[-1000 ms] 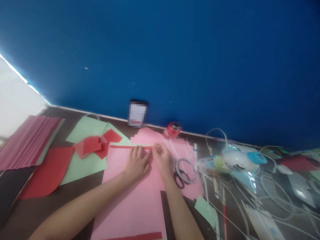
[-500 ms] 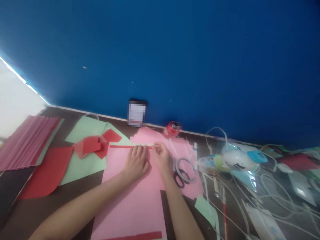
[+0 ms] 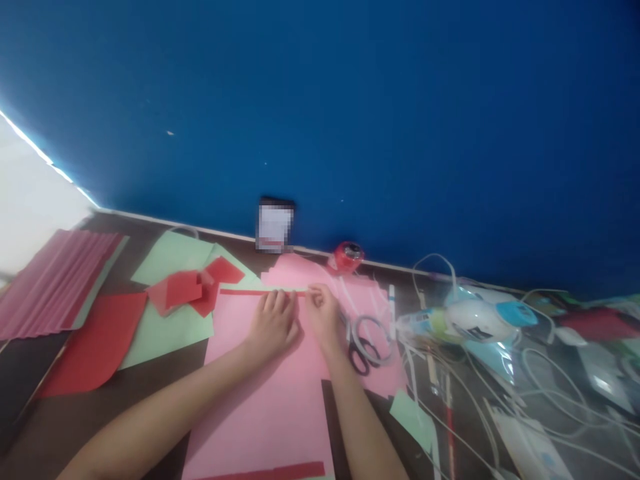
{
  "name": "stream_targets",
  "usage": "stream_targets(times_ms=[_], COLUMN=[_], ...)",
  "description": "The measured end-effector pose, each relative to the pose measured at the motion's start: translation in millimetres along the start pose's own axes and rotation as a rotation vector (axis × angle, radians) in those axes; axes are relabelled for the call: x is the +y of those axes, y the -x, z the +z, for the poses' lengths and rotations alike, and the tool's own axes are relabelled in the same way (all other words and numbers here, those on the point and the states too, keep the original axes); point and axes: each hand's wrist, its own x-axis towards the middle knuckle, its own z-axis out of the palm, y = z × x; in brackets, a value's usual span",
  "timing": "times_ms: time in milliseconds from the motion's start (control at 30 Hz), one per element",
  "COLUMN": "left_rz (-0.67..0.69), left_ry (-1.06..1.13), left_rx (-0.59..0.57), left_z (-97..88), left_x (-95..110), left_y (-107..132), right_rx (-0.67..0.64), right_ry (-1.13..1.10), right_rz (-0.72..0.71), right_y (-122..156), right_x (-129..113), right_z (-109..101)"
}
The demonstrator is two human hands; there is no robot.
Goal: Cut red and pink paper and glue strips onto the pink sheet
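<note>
A large pink sheet of paper (image 3: 260,400) lies before me, with a thin red strip (image 3: 240,292) and a pale green edge along its far side. Another red strip (image 3: 280,472) runs along its near end. My left hand (image 3: 274,323) lies flat on the sheet, its fingertips pressing at the far red strip. At the far right corner, my right hand (image 3: 323,313) is closed, thumb and curled fingers pinching the paper's edge. Scissors (image 3: 360,359) and a roll of tape (image 3: 371,340) rest on pink paper just right of my right hand.
Pleated pink paper (image 3: 60,287), red paper (image 3: 95,340) and green sheets (image 3: 173,257) lie on the left. A red round object (image 3: 346,257) stands by the blue wall (image 3: 320,120). A white bottle (image 3: 475,319) and tangled cables (image 3: 545,387) fill the right side.
</note>
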Motion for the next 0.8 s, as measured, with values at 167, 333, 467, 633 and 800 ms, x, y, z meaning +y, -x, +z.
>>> stream_targets(times_ms=[167, 333, 467, 633, 800], left_rz=[0.015, 0.018, 0.009, 0.007, 0.002], left_ry=[-0.007, -0.01, -0.007, -0.004, 0.006], left_rx=[-0.004, -0.011, -0.005, -0.004, -0.006], left_z=[-1.0, -2.8, -2.5, -2.7, -3.8], left_x=[0, 0, 0, 0, 0], left_y=[-1, -1, -1, -1, -2], right_rx=[0.0, 0.002, 0.004, -0.024, -0.017], right_ry=[0.065, 0.094, 0.081, 0.164, 0.223], right_rz=[0.003, -0.016, -0.033, -0.047, -0.066], right_y=[1, 2, 1, 4, 5], right_x=[-4, -6, -7, -14, -15], right_z=[-2, -3, -1, -5, -5])
